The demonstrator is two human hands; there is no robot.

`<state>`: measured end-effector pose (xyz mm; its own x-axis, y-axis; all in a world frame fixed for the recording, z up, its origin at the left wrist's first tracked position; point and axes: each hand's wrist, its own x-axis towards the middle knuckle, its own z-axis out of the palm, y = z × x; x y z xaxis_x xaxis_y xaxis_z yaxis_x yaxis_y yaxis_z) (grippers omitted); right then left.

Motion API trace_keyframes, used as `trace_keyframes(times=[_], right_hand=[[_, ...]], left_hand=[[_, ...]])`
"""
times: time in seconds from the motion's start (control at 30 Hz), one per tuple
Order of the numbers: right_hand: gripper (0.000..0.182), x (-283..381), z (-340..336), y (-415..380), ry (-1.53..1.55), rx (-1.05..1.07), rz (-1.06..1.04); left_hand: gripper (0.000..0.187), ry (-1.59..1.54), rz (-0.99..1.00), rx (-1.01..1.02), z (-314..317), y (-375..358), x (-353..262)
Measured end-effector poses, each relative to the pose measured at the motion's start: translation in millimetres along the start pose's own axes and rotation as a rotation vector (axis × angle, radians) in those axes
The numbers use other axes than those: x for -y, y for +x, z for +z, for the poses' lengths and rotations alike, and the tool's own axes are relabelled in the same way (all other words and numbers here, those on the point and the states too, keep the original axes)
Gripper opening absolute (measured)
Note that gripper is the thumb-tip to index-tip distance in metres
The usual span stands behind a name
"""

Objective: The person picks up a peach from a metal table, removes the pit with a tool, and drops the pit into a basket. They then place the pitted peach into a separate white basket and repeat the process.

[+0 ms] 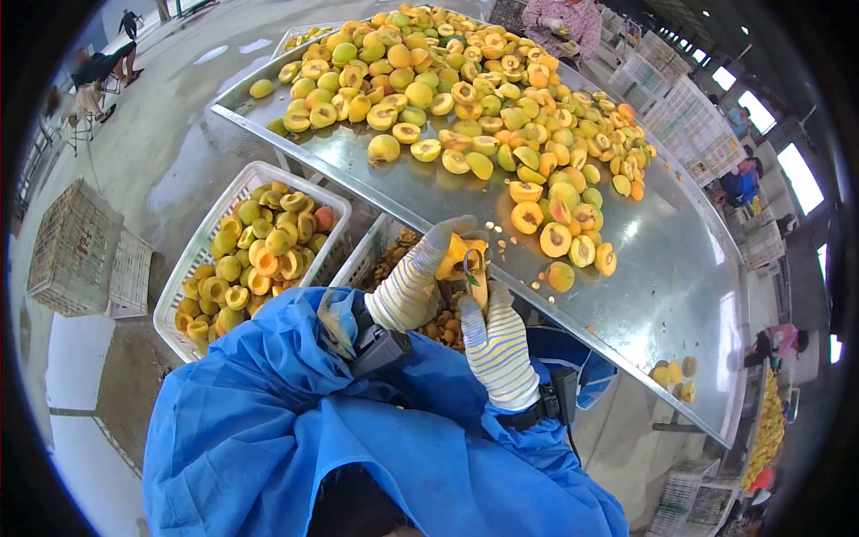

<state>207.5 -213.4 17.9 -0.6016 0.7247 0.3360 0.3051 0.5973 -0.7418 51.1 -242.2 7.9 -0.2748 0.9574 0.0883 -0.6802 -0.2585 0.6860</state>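
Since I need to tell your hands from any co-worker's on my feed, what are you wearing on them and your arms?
Left hand and right hand: pale knit gloves with thin yellow and bluish stripes, greyish at the fingers. Loose blue sleeves. Each wrist bears a black box; a thin dark cable hangs by the right one.

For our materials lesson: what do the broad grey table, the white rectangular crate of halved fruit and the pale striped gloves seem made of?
Grey table: smooth, shiny metal, perhaps stainless steel; bright reflections show.
White crate: probably dull moulded plastic; evenly coloured, rounded corners.
Striped gloves: apparently matte knitted fabric, fitting closely.
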Motion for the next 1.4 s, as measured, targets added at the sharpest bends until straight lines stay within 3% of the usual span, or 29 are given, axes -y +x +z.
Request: trace_keyframes(times=[0.17,0.23,0.3,0.4,0.43,0.53,0.57,0.67,0.7,0.8,0.9,1.1,1.2,1.3,1.4], right_hand=[[0.041,-5,5,-1,-0.363,0.05,-0.162],[0.038,-5,3,3,-0.43,0.094,-0.197],[0.036,-3,1,3,-0.382,0.157,-0.1],[0.04,-5,4,2,-0.211,0.214,-0.035],[0.042,-8,6,0,-0.137,0.224,-0.023],[0.037,-15,10,-1,0.06,0.25,0.016],[0.039,-12,6,1,0.021,0.345,0.101],[0.038,-12,5,3,-0.036,0.417,0.123],[0.038,-15,9,3,0.111,0.349,0.024],[0.04,-3,-7,2,0.768,0.586,0.719],[0.043,4,-11,1,1.124,0.614,0.841],[0.04,-1,-6,0,1.483,0.653,0.861],[0.043,3,-5,2,1.585,0.655,0.869],[0.046,30,-15,-6,1.491,0.762,0.809],[0.04,19,-26,-5,1.461,0.597,0.746]], left_hand=[[0.08,0.016,-0.043,0.002,-1,-4,0],[0.069,0.081,-0.059,0.06,-2,-7,-9],[0.061,0.162,-0.099,0.074,-7,-3,-15],[0.067,0.352,-0.099,0.008,-5,-1,-20],[0.062,0.296,-0.204,-0.023,-2,-1,-25],[0.06,0.392,-0.168,-0.052,-3,1,-23],[0.058,0.466,-0.193,-0.038,-10,2,-21],[0.058,0.674,-0.272,0.042,-10,4,-31],[0.058,0.68,-0.28,0.055,-13,7,-29],[0.057,0.74,-0.18,0.065,-8,5,-31],[0.057,0.563,-0.204,0.001,-3,4,-27],[0.058,0.444,-0.095,0.009,5,0,-25],[0.064,0.38,-0.051,-0.001,6,3,-19],[0.069,0.131,-0.121,-0.04,-6,9,-3],[0.073,-0.041,-0.168,-0.02,-13,12,-10]])
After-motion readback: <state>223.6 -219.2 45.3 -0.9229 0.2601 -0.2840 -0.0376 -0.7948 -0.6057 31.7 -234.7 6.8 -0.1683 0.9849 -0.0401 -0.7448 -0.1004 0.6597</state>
